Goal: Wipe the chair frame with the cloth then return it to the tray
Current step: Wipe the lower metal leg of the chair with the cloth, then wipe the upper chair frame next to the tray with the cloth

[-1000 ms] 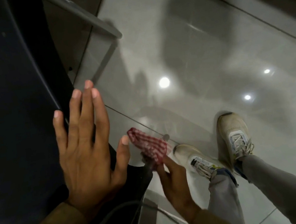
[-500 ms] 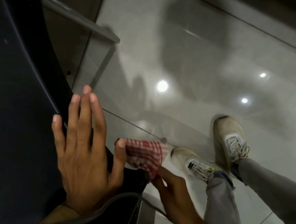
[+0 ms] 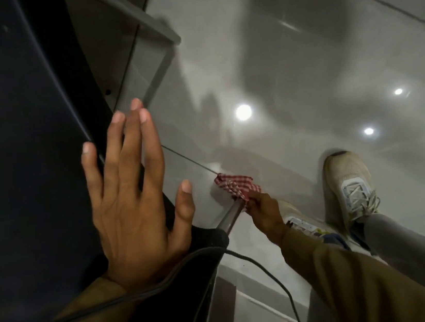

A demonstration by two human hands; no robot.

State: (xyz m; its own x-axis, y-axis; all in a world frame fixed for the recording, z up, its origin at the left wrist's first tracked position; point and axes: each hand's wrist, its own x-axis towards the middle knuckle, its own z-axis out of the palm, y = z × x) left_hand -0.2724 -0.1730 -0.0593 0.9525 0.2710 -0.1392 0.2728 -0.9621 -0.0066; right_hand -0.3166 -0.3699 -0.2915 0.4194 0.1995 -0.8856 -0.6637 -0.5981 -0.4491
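Down at the lower middle of the view, the red-checked cloth point(image 3: 238, 187) is bunched over the low end of a metal chair leg point(image 3: 231, 217), close to the glossy floor point(image 3: 289, 75). The right hand point(image 3: 262, 212) has its fingers closed, pinching the cloth against the tube from the right side. Only a short bare stretch of the leg shows between the cloth and the dark chair seat point(image 3: 16, 159).

Up and to the left, the left hand point(image 3: 132, 198) lies flat on the seat's edge with its fingers spread and holding nothing; it looks to be steadying the chair.

By my reading the wiping is under way on this one leg, near its foot. How much of the remaining frame has been cleaned cannot be told. No tray is in view, so the return of the cloth is not yet done.

Around the work, a dark cable point(image 3: 263, 266) runs from under the left sleeve across the seat corner and down toward the near edge, close to the right forearm; it could snag the arm. Two pale shoes point(image 3: 349, 183) stand just right of the leg. A grey bar point(image 3: 132, 12) crosses the far left.
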